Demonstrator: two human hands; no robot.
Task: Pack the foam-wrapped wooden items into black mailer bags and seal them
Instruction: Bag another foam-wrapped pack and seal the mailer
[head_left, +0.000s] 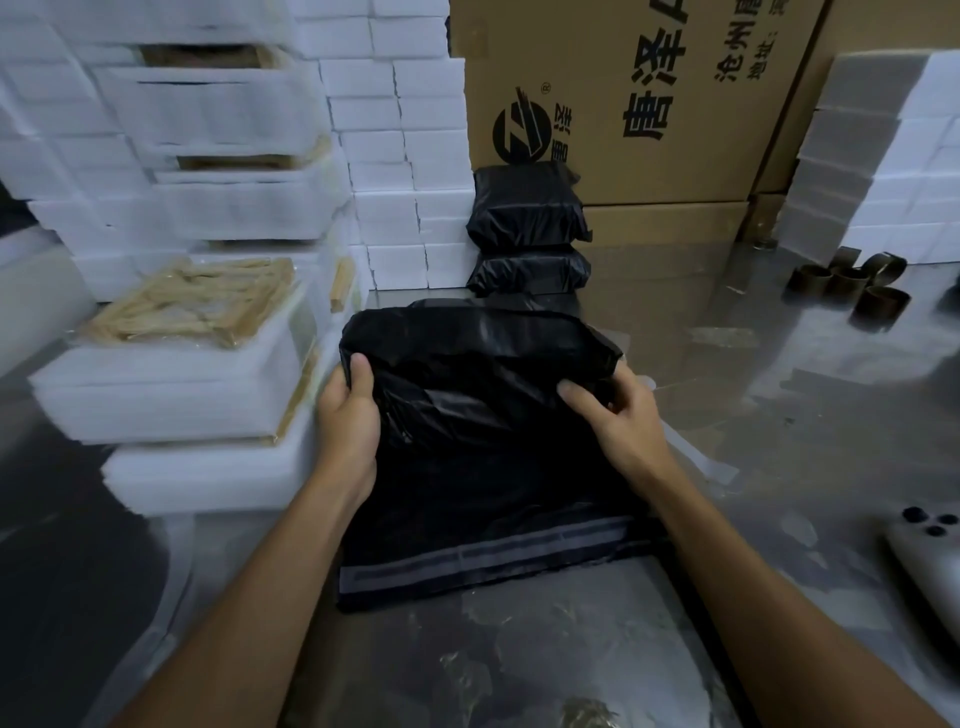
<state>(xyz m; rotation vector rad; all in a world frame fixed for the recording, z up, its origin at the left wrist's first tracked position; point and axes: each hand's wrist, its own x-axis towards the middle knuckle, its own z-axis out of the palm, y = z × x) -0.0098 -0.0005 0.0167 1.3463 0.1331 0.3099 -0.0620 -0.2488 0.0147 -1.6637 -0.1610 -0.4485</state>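
Bulky black plastic mailer bag (483, 395) on the steel table (779, 467), filled but not sealed.

Left hand (345, 415) and right hand (615, 415) each pinch a far corner of the film. It looks slippery and soft over a light, stiff block, so grip the corners (strip still unpeeled). Brown cardboard carton (649, 98) reads 唐泽.

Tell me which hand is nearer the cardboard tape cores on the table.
Right. The right hand grips the black bag's right side, below-left of the tape cores; the left hand grips its left side, farther away.
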